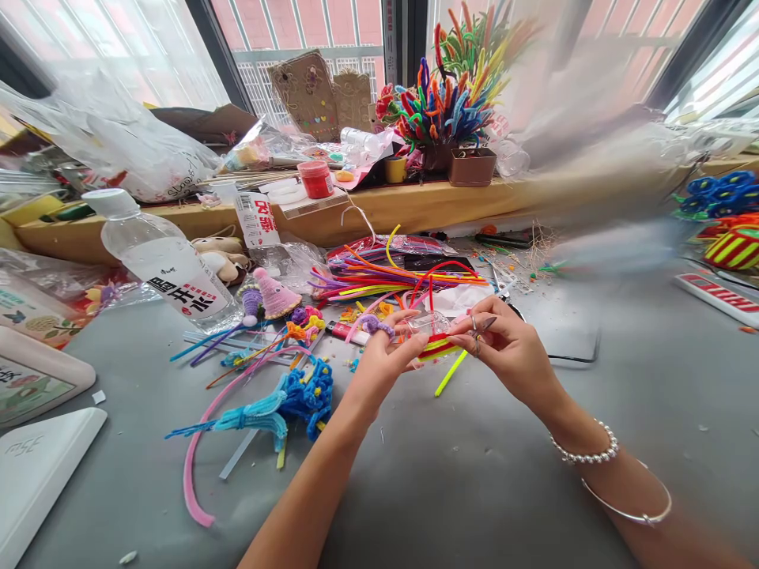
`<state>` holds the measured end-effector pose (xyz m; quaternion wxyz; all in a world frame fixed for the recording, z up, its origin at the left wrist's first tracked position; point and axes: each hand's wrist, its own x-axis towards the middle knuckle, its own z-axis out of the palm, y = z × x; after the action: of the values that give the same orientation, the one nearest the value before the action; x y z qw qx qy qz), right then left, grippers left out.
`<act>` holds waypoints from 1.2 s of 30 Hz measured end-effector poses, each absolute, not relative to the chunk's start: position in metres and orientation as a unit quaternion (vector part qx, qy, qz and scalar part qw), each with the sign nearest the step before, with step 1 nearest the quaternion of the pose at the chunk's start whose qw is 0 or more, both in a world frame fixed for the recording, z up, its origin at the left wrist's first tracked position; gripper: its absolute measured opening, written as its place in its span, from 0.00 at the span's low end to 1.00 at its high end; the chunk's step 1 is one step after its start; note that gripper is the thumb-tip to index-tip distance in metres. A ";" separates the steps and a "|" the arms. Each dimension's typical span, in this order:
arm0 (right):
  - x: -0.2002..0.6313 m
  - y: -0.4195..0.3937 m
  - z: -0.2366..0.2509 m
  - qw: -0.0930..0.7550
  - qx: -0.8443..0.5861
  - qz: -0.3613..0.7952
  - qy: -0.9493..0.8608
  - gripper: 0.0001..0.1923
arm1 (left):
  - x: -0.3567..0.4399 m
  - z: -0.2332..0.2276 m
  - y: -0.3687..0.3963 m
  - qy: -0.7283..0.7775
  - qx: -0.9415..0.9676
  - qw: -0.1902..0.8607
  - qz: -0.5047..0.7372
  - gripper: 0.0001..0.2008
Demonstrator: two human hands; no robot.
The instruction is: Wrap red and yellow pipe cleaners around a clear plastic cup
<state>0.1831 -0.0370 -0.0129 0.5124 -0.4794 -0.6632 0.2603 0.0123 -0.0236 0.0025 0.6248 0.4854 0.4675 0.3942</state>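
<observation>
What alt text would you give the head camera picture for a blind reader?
Two bare hands, left hand and right hand, together hold a small clear cup wrapped in red and yellow pipe cleaners above a grey table strewn with colourful pipe cleaners and a water bottle.

Counted: two hands [385, 359] [513, 348], one water bottle [163, 261], one red-lidded jar [315, 178], two bracelets [587, 454] [632, 510], one pink cone hat [273, 294].

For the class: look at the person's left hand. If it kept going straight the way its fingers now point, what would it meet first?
The left hand points right and slightly away, so it would first meet the small clear piece wound with red and yellow pipe cleaner that its fingertips already touch. The right hand is just beyond it. Depth is hard to judge.
</observation>
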 end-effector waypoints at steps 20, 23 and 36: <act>0.191 -0.036 -0.020 0.556 -0.477 0.449 -0.512 0.16 | 0.003 0.009 -0.019 0.427 0.500 0.658 0.367 0.29; 0.187 -0.036 -0.024 0.534 -0.443 0.550 -0.465 0.20 | 0.003 0.012 -0.020 0.422 0.509 0.655 0.366 0.25; 0.170 -0.041 -0.029 0.556 -0.415 0.606 -0.390 0.13 | 0.015 0.002 -0.024 0.410 0.517 0.590 0.465 0.22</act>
<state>0.1701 -0.0412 -0.0292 0.5559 -0.4149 -0.3896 0.6059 0.0151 -0.0236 0.0015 0.5896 0.5174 0.4102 0.4651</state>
